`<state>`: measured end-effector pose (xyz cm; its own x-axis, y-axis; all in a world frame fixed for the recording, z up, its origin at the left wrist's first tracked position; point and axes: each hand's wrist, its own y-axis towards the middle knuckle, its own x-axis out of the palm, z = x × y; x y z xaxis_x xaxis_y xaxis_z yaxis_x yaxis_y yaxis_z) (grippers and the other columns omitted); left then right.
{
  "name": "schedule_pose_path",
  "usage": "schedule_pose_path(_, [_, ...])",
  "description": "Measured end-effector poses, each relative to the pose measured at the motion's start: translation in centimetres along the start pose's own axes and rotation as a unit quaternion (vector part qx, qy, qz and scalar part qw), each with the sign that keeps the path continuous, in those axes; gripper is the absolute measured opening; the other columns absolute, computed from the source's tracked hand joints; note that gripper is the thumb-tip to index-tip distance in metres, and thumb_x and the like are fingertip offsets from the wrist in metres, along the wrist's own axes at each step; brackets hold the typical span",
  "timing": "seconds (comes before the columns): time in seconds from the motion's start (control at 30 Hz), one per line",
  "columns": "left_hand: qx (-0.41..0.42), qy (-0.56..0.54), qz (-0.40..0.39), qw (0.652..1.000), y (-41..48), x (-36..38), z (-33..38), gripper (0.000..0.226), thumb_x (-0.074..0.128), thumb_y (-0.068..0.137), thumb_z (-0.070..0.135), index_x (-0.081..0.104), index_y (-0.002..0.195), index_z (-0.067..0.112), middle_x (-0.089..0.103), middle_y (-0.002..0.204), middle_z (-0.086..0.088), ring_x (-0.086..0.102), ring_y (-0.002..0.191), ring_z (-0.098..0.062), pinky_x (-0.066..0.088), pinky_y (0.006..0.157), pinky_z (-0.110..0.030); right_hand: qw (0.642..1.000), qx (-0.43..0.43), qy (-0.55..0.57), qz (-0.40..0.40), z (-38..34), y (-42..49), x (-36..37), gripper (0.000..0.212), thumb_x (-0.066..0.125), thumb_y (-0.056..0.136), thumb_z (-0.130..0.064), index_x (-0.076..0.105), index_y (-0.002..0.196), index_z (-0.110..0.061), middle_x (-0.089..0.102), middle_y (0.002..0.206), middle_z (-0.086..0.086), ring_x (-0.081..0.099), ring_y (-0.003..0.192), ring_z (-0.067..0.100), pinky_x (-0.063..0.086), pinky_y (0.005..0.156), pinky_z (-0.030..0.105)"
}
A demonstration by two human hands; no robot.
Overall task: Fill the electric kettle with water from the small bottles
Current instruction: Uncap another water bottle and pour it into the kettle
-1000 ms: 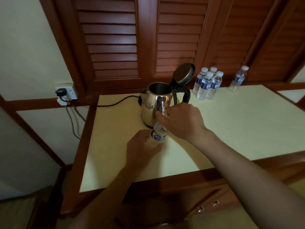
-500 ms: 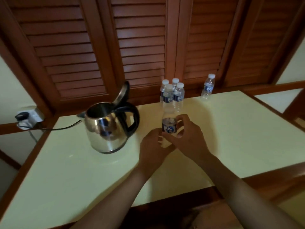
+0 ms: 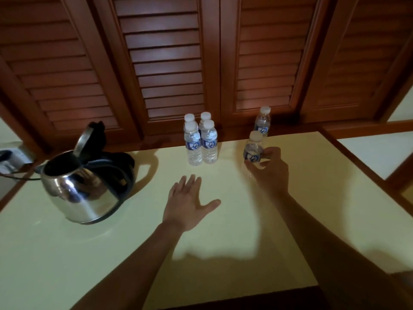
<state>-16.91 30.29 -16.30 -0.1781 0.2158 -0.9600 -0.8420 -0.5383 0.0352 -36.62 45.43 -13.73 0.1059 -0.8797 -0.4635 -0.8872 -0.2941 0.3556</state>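
A steel electric kettle [image 3: 85, 191] with a black handle stands at the left of the pale table, its lid [image 3: 86, 138] tipped up and open. My right hand [image 3: 269, 170] is wrapped around a small capped bottle [image 3: 253, 151] with a blue label, upright at the table's back right. Just behind it stands another small bottle [image 3: 263, 121]. A tight cluster of small capped bottles [image 3: 201, 139] stands at the back middle. My left hand [image 3: 187, 203] hovers flat over the table's middle, fingers spread, holding nothing.
The kettle's black cord [image 3: 15, 175] runs left to a wall socket [image 3: 9, 158]. Dark louvred wooden doors [image 3: 169, 63] rise directly behind the table [image 3: 134, 253]. The table's wooden edge [image 3: 366, 168] borders the right side.
My right hand carried the small bottle from beside the kettle to the back right, near the lone bottle. My left hand let go of it and opened flat. The view swung right.
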Motion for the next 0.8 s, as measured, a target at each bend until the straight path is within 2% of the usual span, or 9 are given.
schedule_pose_path(0.1, [-0.003, 0.009, -0.001, 1.000, 0.0, 0.2, -0.1, 0.104, 0.025, 0.080, 0.091, 0.016, 0.161, 0.026, 0.006, 0.169, 0.007, -0.006, 0.156, -0.016, -0.003, 0.126, -0.038, 1.000, 0.004, -0.007, -0.006, 1.0, 2.2, 1.4, 0.050, 0.082, 0.076, -0.041, 0.053, 0.110, -0.018, 0.068, 0.104, -0.005, 0.065, 0.089, 0.017, 0.053, 0.077, 0.035])
schedule_pose_path(0.23, [0.008, 0.029, -0.008, 1.000, -0.8, 0.1, -0.2, 0.105, 0.023, 0.080, 0.092, 0.013, 0.161, 0.027, 0.001, 0.169, 0.011, -0.010, 0.155, -0.012, -0.004, 0.126, -0.037, 0.999, 0.001, -0.019, 0.040, 1.4, 3.8, 2.5, 0.045, 0.080, 0.078, -0.041, 0.059, 0.110, -0.016, 0.065, 0.108, 0.001, 0.060, 0.101, 0.022, 0.050, 0.088, 0.036])
schedule_pose_path(0.33, [-0.013, 0.025, 0.001, 1.000, 0.8, 0.4, 0.0, 0.105, 0.021, 0.079, 0.093, 0.012, 0.161, 0.028, -0.001, 0.169, 0.013, -0.012, 0.154, -0.010, -0.005, 0.126, -0.036, 0.999, -0.001, -0.012, 0.043, 1.8, 6.8, 4.1, 0.042, 0.080, 0.078, -0.037, 0.060, 0.107, -0.013, 0.066, 0.103, 0.004, 0.060, 0.099, 0.024, 0.047, 0.085, 0.034])
schedule_pose_path(0.63, [-0.008, 0.028, 0.002, 1.000, 0.4, 0.3, -0.1, 0.103, 0.022, 0.079, 0.093, 0.014, 0.161, 0.030, -0.001, 0.168, 0.015, -0.014, 0.154, -0.008, -0.006, 0.125, -0.035, 0.997, 0.036, -0.011, 0.065, 1.4, 8.5, 5.4, 0.041, 0.079, 0.078, -0.044, 0.064, 0.099, -0.014, 0.070, 0.103, 0.002, 0.065, 0.098, 0.024, 0.048, 0.084, 0.032])
schedule_pose_path(0.8, [-0.011, 0.023, 0.005, 1.000, 0.4, 0.1, 0.0, 0.101, 0.026, 0.080, 0.091, 0.015, 0.160, 0.030, -0.001, 0.168, 0.016, -0.014, 0.153, -0.007, -0.006, 0.125, -0.034, 0.996, 0.025, -0.029, 0.074, 1.7, 9.1, 5.8, 0.040, 0.078, 0.078, -0.050, 0.064, 0.093, -0.015, 0.070, 0.098, 0.001, 0.064, 0.093, 0.021, 0.046, 0.079, 0.031])
